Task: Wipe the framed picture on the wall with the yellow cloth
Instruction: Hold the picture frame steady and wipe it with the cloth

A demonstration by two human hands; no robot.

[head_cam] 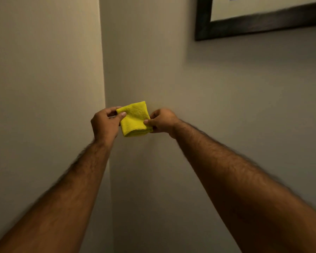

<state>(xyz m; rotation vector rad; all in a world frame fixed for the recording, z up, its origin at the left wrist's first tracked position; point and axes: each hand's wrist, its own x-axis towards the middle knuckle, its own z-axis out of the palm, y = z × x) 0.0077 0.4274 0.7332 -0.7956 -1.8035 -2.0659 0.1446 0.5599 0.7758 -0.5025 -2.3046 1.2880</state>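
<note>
A folded yellow cloth (134,119) is held out in front of me at mid-frame, between both hands. My left hand (105,124) pinches its upper left corner with thumb and fingers. My right hand (161,121) pinches its right edge. The framed picture (259,22) hangs on the wall at the top right, well above and to the right of the cloth; only its dark lower-left frame corner, pale mat and a bit of blue print show. Neither hand touches the picture.
A beige wall (226,106) fills the right side and meets a second wall (44,88) at a vertical corner edge (103,70) just left of the cloth. Both bare forearms reach up from the bottom corners.
</note>
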